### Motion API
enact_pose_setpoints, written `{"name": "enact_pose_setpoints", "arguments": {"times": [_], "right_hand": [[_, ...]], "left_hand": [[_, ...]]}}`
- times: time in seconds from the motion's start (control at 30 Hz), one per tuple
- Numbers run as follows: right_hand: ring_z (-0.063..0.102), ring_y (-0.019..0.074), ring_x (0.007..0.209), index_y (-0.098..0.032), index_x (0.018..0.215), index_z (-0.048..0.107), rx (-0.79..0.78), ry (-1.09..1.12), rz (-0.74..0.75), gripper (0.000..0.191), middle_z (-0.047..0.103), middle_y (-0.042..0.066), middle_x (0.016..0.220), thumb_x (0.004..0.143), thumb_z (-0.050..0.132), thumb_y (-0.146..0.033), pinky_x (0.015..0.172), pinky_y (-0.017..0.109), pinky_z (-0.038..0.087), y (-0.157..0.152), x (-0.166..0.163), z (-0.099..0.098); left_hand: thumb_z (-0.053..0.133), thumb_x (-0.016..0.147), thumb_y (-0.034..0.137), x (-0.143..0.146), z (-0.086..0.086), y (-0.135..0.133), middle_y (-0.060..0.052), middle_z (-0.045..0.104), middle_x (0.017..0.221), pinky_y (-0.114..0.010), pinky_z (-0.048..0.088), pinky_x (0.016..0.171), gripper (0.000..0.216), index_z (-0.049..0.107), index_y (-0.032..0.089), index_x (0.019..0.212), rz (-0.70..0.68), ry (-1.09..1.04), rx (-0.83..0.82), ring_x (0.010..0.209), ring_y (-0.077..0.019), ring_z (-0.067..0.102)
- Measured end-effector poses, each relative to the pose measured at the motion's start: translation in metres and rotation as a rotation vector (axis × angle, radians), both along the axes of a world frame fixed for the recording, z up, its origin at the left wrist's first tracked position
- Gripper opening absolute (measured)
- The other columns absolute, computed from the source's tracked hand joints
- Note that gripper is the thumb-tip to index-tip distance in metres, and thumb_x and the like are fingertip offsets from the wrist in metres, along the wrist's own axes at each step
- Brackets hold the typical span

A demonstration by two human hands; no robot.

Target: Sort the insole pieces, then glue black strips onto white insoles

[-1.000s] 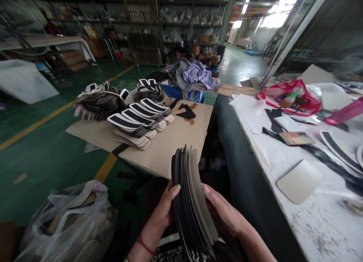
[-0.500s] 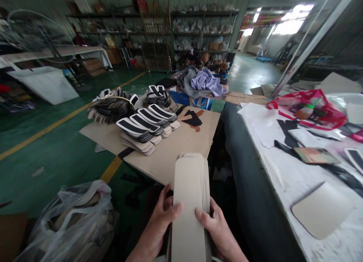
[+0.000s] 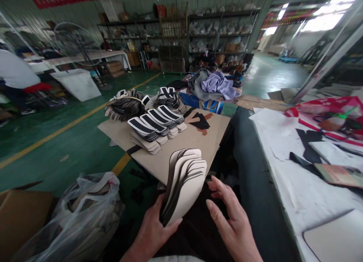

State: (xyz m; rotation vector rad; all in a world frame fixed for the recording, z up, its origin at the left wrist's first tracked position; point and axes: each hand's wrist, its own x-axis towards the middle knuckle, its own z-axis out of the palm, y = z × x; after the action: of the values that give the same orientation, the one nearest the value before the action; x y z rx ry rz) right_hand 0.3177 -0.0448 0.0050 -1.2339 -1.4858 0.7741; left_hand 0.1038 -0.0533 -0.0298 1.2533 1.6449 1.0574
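My left hand (image 3: 154,226) grips the lower end of a stack of beige, round-cornered flat pieces (image 3: 188,182). The stack tilts and fans out at the top, showing dark undersides or edges. To its right, my right hand (image 3: 231,216) is apart from the stack, fingers spread and nothing in them. Beyond the hands, a beige board (image 3: 195,141) bears several piles of similar pieces (image 3: 155,122) with black strips on their white tops. Behind these lies a bundle of such pieces (image 3: 124,106) tied with a band. Black scraps (image 3: 200,120) lie on the board's right part.
At lower left stands a clear plastic bag (image 3: 85,216) of pieces beside a cardboard box (image 3: 24,211). A white-topped table (image 3: 272,152) on the right carries papers, a red bag (image 3: 334,112) and a beige piece (image 3: 337,237). A person (image 3: 17,74) sits at far left.
My right hand has let go of the stack and opened to its right. The stack has tilted and fanned out in my left hand. The view has swung left.
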Motion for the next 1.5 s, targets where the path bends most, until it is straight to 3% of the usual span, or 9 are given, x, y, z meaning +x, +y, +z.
{"name": "enact_pose_setpoints", "arguments": {"times": [0.07,0.17,0.4,0.53,0.7,0.9,1.03,1.37,1.5], "right_hand": [[0.056,0.0195,0.108,-0.033,0.134,0.047,0.117,-0.076,0.014,0.046,0.057,0.005,0.122,0.089,0.054,-0.022,0.09,0.033,0.05,-0.001,-0.004,0.014],[0.055,0.0191,0.107,-0.031,0.136,0.044,0.185,-0.107,0.028,0.049,0.055,0.007,0.121,0.09,0.051,-0.017,0.088,0.032,0.05,-0.005,-0.014,0.023],[0.055,0.0177,0.101,-0.027,0.126,0.048,0.201,-0.069,0.015,0.04,0.054,0.007,0.115,0.089,0.052,-0.013,0.084,0.031,0.051,-0.017,-0.023,0.018],[0.053,0.0194,0.107,-0.024,0.119,0.049,0.207,-0.059,0.02,0.034,0.055,0.009,0.116,0.088,0.053,-0.012,0.091,0.035,0.048,-0.024,-0.028,0.014],[0.054,0.0189,0.104,-0.023,0.116,0.048,0.186,-0.039,0.024,0.032,0.054,0.007,0.11,0.087,0.054,-0.013,0.09,0.034,0.046,-0.036,-0.036,0.013],[0.054,0.0172,0.095,-0.023,0.141,0.034,0.209,-0.128,0.078,0.055,0.054,0.006,0.103,0.089,0.047,-0.013,0.086,0.031,0.048,-0.041,-0.042,0.029],[0.054,0.0172,0.091,-0.025,0.143,0.033,0.209,-0.2,0.108,0.058,0.053,0.005,0.1,0.088,0.044,-0.011,0.082,0.031,0.049,-0.042,-0.044,0.035],[0.052,0.016,0.089,-0.022,0.113,0.05,0.273,-0.178,0.027,0.033,0.051,0.004,0.097,0.085,0.043,-0.005,0.079,0.029,0.046,-0.041,-0.041,0.026],[0.048,0.02,0.107,-0.021,0.105,0.051,0.344,-0.242,-0.011,0.029,0.046,0.009,0.112,0.082,0.046,-0.005,0.087,0.034,0.045,-0.035,-0.039,0.032]], "left_hand": [[0.085,0.054,0.036,-0.006,-0.009,-0.002,-0.01,0.071,0.098,-0.042,0.048,0.089,0.058,0.062,0.02,0.105,-0.026,0.178,0.084,0.093,-0.0349,0.065],[0.083,0.057,0.031,-0.014,-0.014,-0.004,-0.009,0.072,0.097,-0.039,0.049,0.09,0.054,0.063,0.023,0.106,-0.057,0.228,0.191,0.094,-0.0333,0.066],[0.076,0.058,0.012,-0.041,-0.006,-0.001,-0.008,0.068,0.114,-0.042,0.047,0.097,0.061,0.063,0.026,0.117,-0.192,0.33,0.422,0.105,-0.0337,0.062],[0.068,0.061,0.008,-0.055,0.0,-0.001,-0.009,0.064,0.121,-0.041,0.049,0.096,0.071,0.051,0.025,0.128,-0.3,0.511,0.57,0.107,-0.0321,0.061],[0.048,0.057,0.0,-0.063,0.003,-0.005,-0.009,0.063,0.121,-0.04,0.053,0.092,0.077,0.041,0.021,0.131,-0.303,0.68,0.732,0.107,-0.0272,0.062],[0.045,0.056,0.001,-0.07,0.006,-0.011,-0.011,0.065,0.115,-0.037,0.055,0.09,0.072,0.045,0.016,0.126,-0.278,0.753,0.791,0.104,-0.0257,0.063],[0.046,0.059,0.002,-0.075,0.004,-0.014,-0.013,0.065,0.113,-0.037,0.054,0.091,0.068,0.045,0.014,0.126,-0.257,0.798,0.842,0.103,-0.0259,0.063],[0.045,0.062,0.007,-0.075,0.013,-0.013,-0.014,0.067,0.106,-0.035,0.057,0.085,0.061,0.047,0.012,0.122,-0.254,0.849,0.864,0.096,-0.025,0.066],[0.044,0.059,0.005,-0.077,0.01,-0.012,-0.013,0.067,0.108,-0.036,0.057,0.084,0.066,0.046,0.013,0.125,-0.252,0.882,0.91,0.097,-0.0251,0.065]]}}
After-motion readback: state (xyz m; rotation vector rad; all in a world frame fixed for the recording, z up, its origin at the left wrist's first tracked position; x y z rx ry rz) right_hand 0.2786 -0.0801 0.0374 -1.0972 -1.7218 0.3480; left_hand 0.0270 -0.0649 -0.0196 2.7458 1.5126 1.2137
